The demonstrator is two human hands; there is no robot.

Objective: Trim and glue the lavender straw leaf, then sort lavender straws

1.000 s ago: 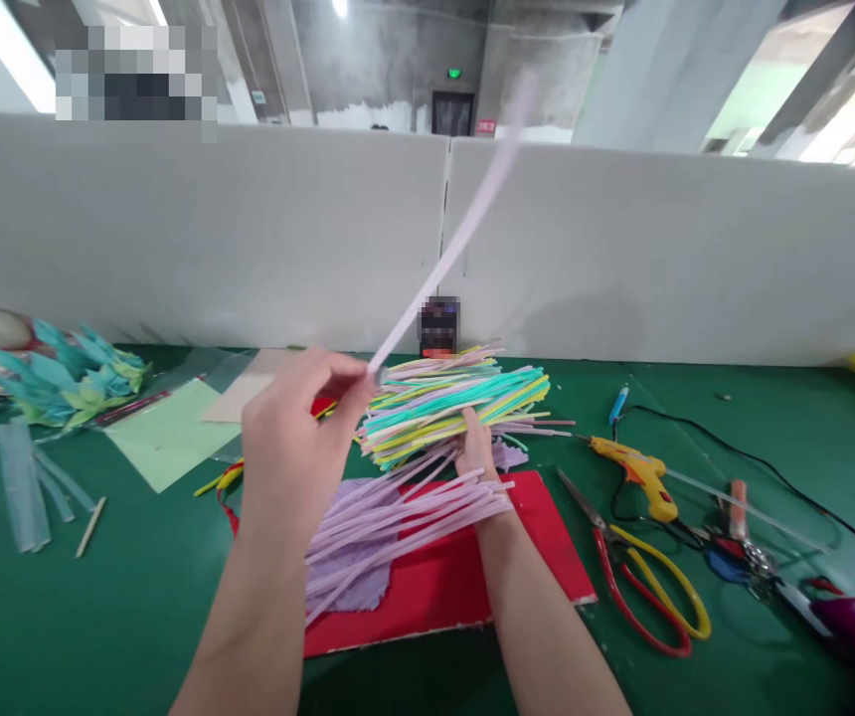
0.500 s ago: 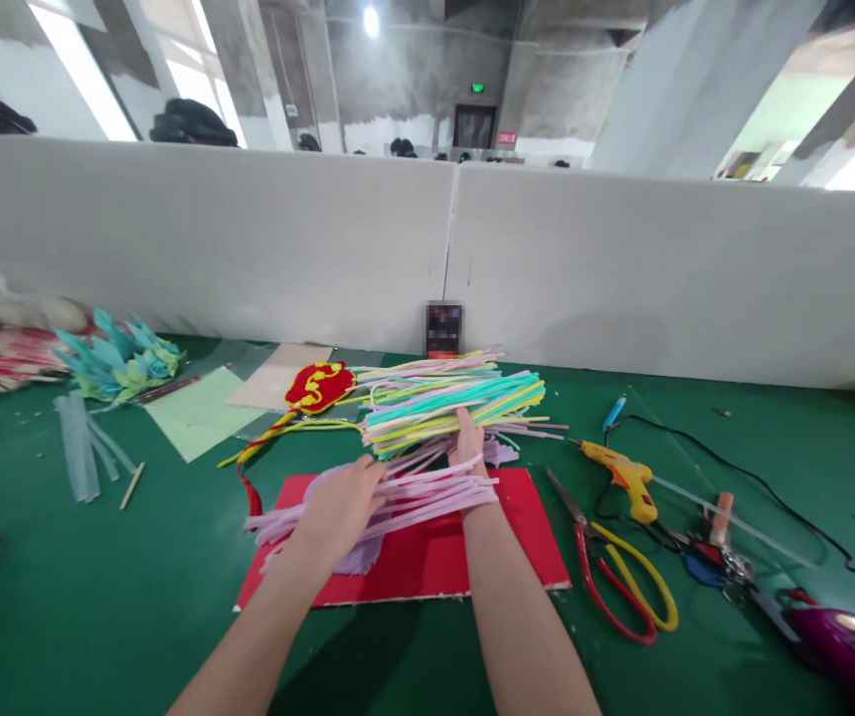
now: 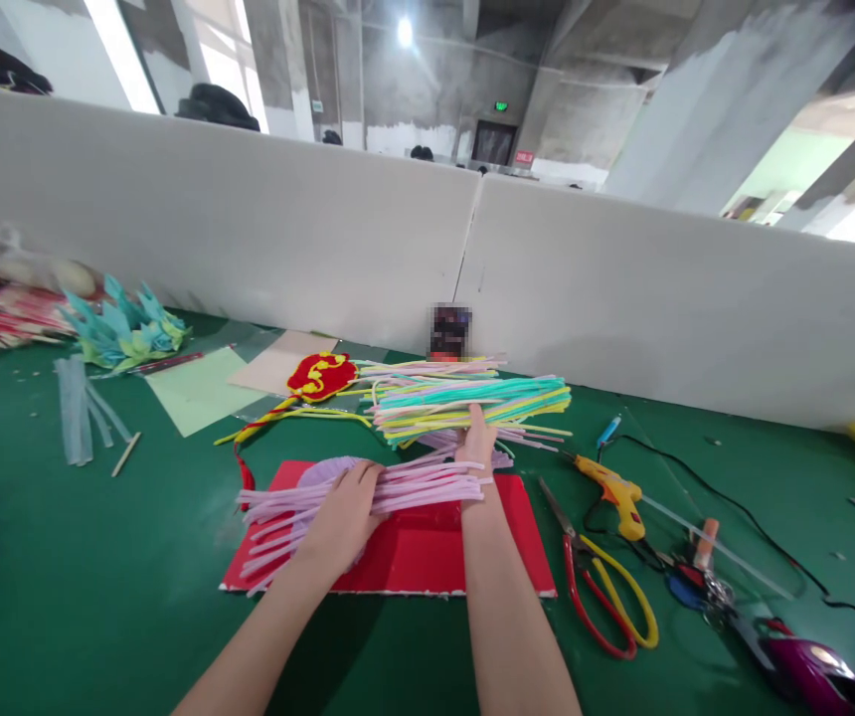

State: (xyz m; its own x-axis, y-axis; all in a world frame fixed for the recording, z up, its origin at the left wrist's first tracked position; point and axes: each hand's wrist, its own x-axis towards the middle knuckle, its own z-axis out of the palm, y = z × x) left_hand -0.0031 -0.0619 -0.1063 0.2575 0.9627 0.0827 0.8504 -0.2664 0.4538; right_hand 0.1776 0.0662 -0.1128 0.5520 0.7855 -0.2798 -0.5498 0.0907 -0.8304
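Note:
My left hand (image 3: 349, 507) is closed over a bunch of lilac pipe cleaners (image 3: 427, 484), which lies across a red board (image 3: 427, 557). My right hand (image 3: 478, 438) reaches past them, its thumb laid on a thick bundle of turquoise, yellow and white pipe cleaners (image 3: 509, 396); its other fingers are hidden under the bundle. The ends of the lilac stems rest over my right wrist. A round lilac piece (image 3: 330, 470) shows partly beneath the left-hand bunch. Left of the bundle lies a red and yellow fuzzy ornament (image 3: 321, 377) with a twisted tail.
Scissors (image 3: 598, 587) and a yellow glue gun (image 3: 613, 494) with a black cord lie to the right. At the left are glue sticks (image 3: 74, 413), green paper (image 3: 200, 393) and a teal petalled craft piece (image 3: 125, 323). A white partition (image 3: 285, 239) stands behind.
My right hand and the turquoise-yellow bundle have shifted slightly to the right. The lilac stems under my left hand now lie flatter and more fanned out. The view has tilted.

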